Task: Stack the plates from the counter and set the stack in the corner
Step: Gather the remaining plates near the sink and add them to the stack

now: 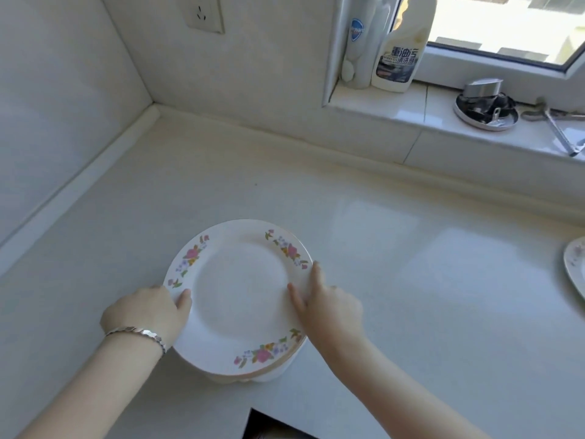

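Both sides gripped: left hand (148, 312) closed on the rim of the floral plate stack (239, 296), right hand (329, 307) pinching the opposite rim, stack at the near edge of the surface (411, 248). Best kept level and slid toward the corner (155, 106), no tilting. One more plate (574, 264) waiting far right, probably.

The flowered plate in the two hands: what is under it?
Under the flowered plate, rims of more plates show at its near right edge. Their count and faces are covered. Left hand and right hand hold the sides.
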Demonstrator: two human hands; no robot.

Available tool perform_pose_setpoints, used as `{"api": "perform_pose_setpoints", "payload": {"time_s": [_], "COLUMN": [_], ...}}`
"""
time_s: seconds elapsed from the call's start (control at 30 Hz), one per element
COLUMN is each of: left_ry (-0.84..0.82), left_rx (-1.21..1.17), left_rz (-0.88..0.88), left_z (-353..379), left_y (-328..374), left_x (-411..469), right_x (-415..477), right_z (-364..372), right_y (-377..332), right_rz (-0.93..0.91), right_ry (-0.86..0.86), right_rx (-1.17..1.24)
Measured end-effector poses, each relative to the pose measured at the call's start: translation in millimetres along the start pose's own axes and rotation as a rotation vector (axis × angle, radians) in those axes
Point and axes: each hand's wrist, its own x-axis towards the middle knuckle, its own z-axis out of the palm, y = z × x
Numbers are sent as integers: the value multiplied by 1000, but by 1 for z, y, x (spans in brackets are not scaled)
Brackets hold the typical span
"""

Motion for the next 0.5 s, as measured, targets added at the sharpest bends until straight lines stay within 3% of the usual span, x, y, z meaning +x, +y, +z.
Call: {"api": "perform_pose_setpoints", "payload": {"time_s": [0.1, 0.2, 0.27, 0.37, 0.5], "left_ry": [151, 259, 174, 58, -109], "left_rx": [10, -110, -268, -511, -419], "left_rz": [41, 301, 491, 747, 984], "left_z": [-12, -26, -34, -25, -27], "left_y": [12, 47, 89, 166, 262], "left_x": [-6, -15, -28, -59, -99], "right_x": [-1, -5, -12, -30, -51], "right_z": [-3, -14, -18, -22, -22], "right_y": [7, 34, 67, 133, 242], "right_rz": [-11, 67, 130, 202, 428], "right_ry": [-55, -185, -234, -287, -211], "right_rx": [148, 557, 681, 660, 713]}}
